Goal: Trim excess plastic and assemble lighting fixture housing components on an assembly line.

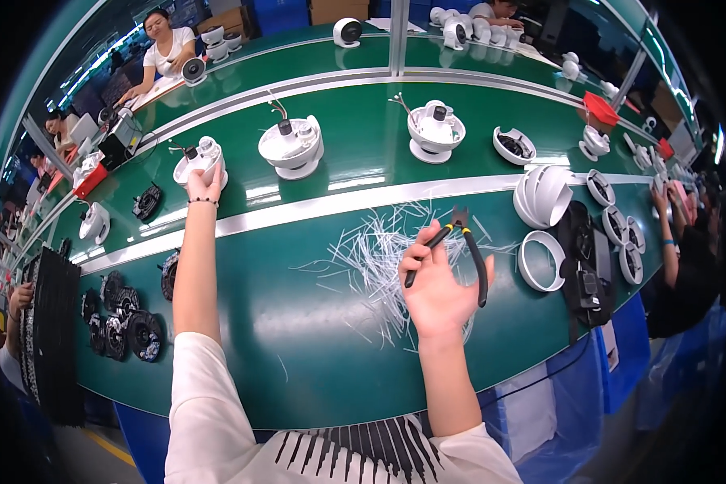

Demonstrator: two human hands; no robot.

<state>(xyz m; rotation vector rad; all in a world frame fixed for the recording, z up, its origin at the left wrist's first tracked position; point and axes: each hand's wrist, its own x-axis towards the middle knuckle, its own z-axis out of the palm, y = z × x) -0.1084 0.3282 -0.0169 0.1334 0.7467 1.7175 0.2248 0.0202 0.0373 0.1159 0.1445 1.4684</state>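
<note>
The left hand [205,188] is grasping a white bowl-shaped part [186,167]; the right hand [439,294] is loosely gripping pliers [460,217] above white strips [371,258].

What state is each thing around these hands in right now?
Left hand: at the near rim of a white housing, grip unclear
Right hand: palm up, holding cutting pliers
Cutting pliers: handles spread
Next white housing rightward: upright, open-topped, wires sticking up
Thin white strips: loose, heaped untidily
White shells: nested together
Black round parts: clustered
</note>
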